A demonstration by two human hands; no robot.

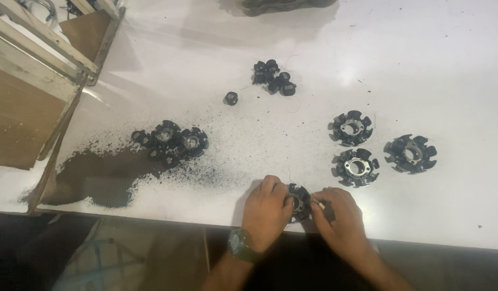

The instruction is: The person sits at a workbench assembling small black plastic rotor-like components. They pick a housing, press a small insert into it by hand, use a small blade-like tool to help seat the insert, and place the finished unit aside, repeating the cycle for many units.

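Left hand [266,209] grip holds stator core [299,202]; right hand [338,214] grip pinches thin tool [317,203]

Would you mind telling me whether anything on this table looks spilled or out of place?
Yes: dark powdery grit is spread over the white table at the left, thick near the edge and thinning to specks toward the hands. A cluster of black ring-shaped parts sits in it, unlike the three parts on bare table at right.

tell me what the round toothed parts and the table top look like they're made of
The round toothed parts: apparently metal with a dark, dull coating, since bare silvery rings glint at their centres; a plastic covering can't be excluded. The table top: a smooth white glossy sheet, likely laminate or painted board, judging by its soft reflections.
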